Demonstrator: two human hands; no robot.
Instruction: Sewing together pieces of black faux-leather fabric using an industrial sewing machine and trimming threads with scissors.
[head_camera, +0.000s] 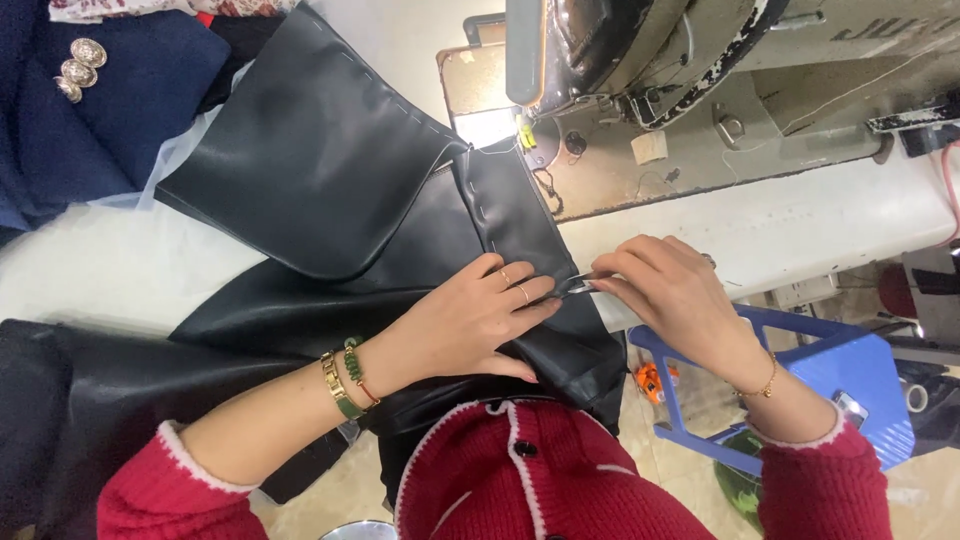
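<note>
A large piece of black leather-like fabric (330, 180) with white chalk stitch marks lies across the white sewing table (800, 225) and over my lap. My left hand (470, 320) presses flat on the fabric near its right edge, fingers spread, rings and bracelets on it. My right hand (665, 290) pinches a small metal tool (578, 286), like thread snips, at the fabric's edge, right beside my left fingertips. The sewing machine (680, 50) stands behind, its needle area lit.
Navy cloth with gold buttons (80, 68) lies at the far left. A blue plastic stool (830, 380) stands on the floor at the right, with small items under it. My red knit sleeves and front fill the bottom.
</note>
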